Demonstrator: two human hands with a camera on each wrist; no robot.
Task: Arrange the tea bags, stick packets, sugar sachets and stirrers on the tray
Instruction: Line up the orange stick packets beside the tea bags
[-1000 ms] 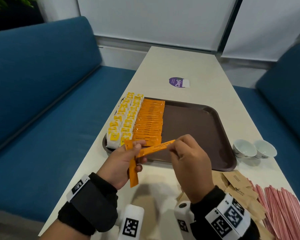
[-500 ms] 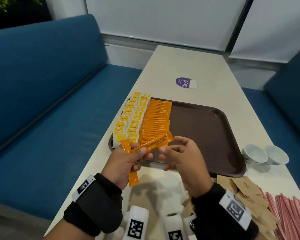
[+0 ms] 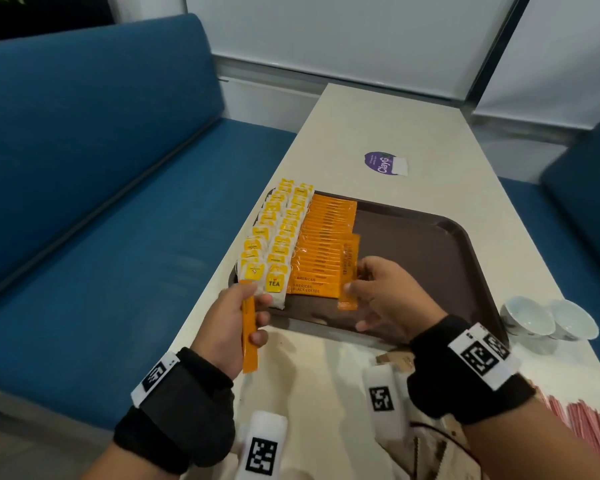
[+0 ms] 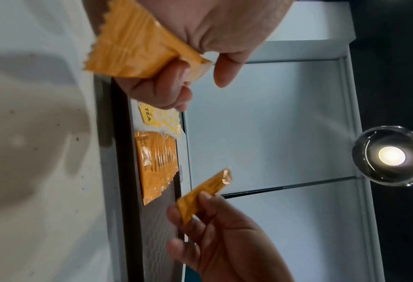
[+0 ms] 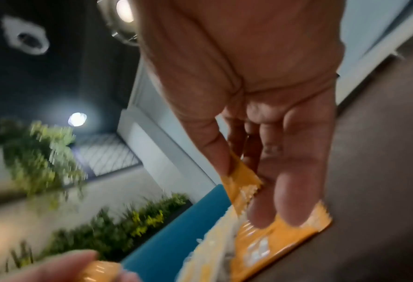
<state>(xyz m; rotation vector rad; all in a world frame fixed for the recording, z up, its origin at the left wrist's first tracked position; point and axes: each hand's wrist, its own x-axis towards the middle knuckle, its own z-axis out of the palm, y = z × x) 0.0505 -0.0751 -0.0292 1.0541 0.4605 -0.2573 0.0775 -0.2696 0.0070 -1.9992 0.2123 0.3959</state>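
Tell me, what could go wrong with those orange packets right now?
The right hand only pinches its stick packet by one edge, so it might slip onto the neat orange row and nudge it crooked. The left hand holds another packet close to the tea bags, which could get bumped.

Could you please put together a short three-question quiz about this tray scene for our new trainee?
1. True or false: the right hand holds an orange stick packet above the tray.
2. What does the left hand grip? A) a tea bag B) another orange stick packet C) a red stirrer
3. Fill in: on the tray, the rows of yellow tea bags lie to the ____ of the row of laid stick packets, seen from the head camera.

Key: 1 true; 2 B; 3 left.
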